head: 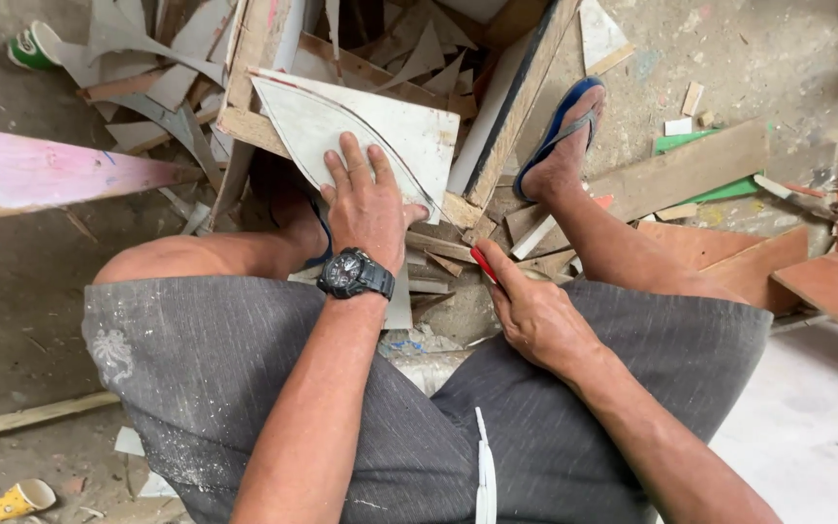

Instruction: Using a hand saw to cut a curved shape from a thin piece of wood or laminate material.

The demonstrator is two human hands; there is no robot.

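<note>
Head view: a white board (380,131), marked with curved pencil lines, is pressed flat by the left hand (366,209), fingers spread and palm down on its lower edge. A black watch (354,275) is worn on that wrist. The board is laid across a rough wooden frame (244,97) just ahead of the knees.

A red pencil (484,264) is gripped in the right hand (533,315), its fingers curled around it; the hand is held low, near the right knee and just apart from the board. Whether the tip is touching anything cannot be told.

Grey shorts (196,369) are worn by the seated person, and a blue sandal (560,126) is seen on the right foot, planted beside a plank (676,175). Offcuts (138,58) of white sheet are scattered over the dusty floor (12,291) behind the frame. A pink-painted beam (50,170) is seen at the left, and reddish-brown panels (826,281) are stacked at the right. A yellow cup (19,500) lies at the bottom left.
</note>
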